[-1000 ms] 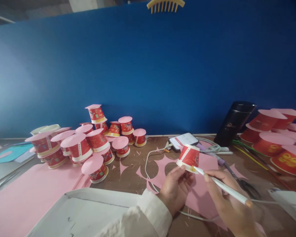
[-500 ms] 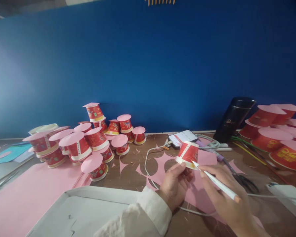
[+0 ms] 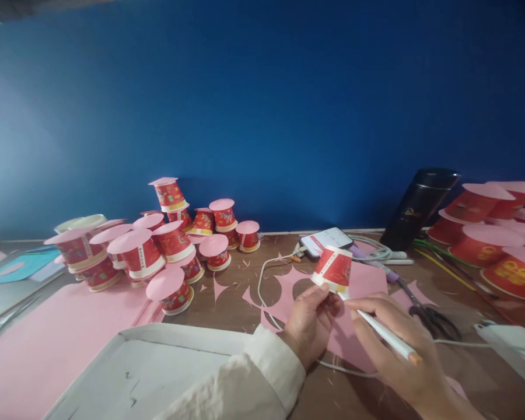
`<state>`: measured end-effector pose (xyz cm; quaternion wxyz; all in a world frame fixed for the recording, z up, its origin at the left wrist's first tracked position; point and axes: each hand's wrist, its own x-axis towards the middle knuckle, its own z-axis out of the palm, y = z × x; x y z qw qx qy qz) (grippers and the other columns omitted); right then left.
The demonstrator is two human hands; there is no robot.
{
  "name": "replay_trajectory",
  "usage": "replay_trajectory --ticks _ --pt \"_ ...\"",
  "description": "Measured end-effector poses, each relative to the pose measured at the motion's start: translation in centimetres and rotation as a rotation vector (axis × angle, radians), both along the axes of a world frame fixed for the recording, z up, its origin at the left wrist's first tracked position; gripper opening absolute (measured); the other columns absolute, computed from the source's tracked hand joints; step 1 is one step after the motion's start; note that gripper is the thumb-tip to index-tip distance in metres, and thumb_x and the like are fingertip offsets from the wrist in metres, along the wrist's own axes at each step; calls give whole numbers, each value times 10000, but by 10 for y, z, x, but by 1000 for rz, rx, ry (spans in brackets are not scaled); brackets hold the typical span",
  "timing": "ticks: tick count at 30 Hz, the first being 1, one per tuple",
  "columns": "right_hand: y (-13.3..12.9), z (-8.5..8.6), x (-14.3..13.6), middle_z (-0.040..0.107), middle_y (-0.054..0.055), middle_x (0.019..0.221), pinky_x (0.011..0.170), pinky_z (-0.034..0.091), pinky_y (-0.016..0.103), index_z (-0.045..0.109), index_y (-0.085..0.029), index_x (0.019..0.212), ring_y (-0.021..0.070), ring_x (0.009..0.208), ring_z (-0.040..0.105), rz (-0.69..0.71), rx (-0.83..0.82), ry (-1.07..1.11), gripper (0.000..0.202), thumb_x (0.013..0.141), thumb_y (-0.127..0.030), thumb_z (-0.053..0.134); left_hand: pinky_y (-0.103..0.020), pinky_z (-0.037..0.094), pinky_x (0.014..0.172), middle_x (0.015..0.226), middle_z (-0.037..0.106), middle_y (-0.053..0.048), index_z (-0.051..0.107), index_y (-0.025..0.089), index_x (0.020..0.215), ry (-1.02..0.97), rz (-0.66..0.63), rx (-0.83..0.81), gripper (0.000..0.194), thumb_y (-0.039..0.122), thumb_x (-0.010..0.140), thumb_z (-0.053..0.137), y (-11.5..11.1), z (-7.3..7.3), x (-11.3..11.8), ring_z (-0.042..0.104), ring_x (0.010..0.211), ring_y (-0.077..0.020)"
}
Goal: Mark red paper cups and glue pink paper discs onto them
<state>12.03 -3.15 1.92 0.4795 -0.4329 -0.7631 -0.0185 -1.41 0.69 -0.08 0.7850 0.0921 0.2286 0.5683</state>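
Note:
My left hand [image 3: 311,321] pinches the rim of a small red paper cup [image 3: 332,268] held upside down, its bare white base facing up. In my right hand [image 3: 398,344] is a white pen [image 3: 387,335] with an orange end, its tip close to the cup's pale lower rim; I cannot tell whether it touches. Beneath my hands lies pink paper [image 3: 359,344] with round pieces cut out. Off to the left, several upturned red cups [image 3: 142,259] carry pink paper discs [image 3: 130,240] on top.
A phone [image 3: 326,240] with a white cable lies behind the cup. Black scissors [image 3: 435,322] and a dark bottle [image 3: 420,207] are to the right, before more disc-topped cups [image 3: 514,271]. A white box lid [image 3: 157,373] and pink sheets [image 3: 61,344] lie at left.
The pen tip has shifted slightly down and left, from the cup's side towards its rim. My left hand keeps its hold on the cup, and the view has shifted slightly.

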Motion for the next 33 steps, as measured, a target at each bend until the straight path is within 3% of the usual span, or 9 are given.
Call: replay_trajectory --ticks 7,12,18,23,28,33 --pt "4 1 1 674 31 927 827 515 294 643 -215 1037 157 881 647 -37 104 -2 209 869 -104 589 -219 483 682 704 656 -47 719 79 803 22 -12 -10 304 235 613 897 -2 -3 0 583 659 -104" --pt "2 -1 0 674 11 892 764 514 262 640 -232 999 138 835 647 6 53 -23 169 876 -124 598 -213 468 673 673 634 -37 711 78 758 9 6 2 299 233 592 906 -2 -3 1 567 647 -98" --pt "2 0 0 668 35 926 830 507 288 636 -210 1025 151 889 637 -36 102 -24 185 878 -107 590 -226 481 690 698 657 -51 721 77 777 19 -2 -20 297 226 596 903 -2 -3 1 582 652 -106" --pt "2 0 -1 653 20 886 789 506 281 631 -220 1000 142 844 628 10 67 -38 163 881 -116 591 -214 474 667 678 644 -41 721 75 776 15 -6 7 297 236 605 903 -2 -2 1 576 644 -100" --pt "3 -2 -1 656 39 928 835 504 309 626 -212 1022 159 892 625 -54 99 -34 174 881 -115 594 -219 486 683 698 660 -50 727 78 777 16 -6 -15 308 226 579 911 -3 -1 1 584 647 -104" --pt "1 -4 -1 656 33 916 818 504 319 622 -221 1017 162 878 627 -24 80 -40 171 882 -121 592 -210 478 674 688 650 -49 727 73 767 12 -15 6 287 235 606 900 -3 -1 1 574 644 -98"
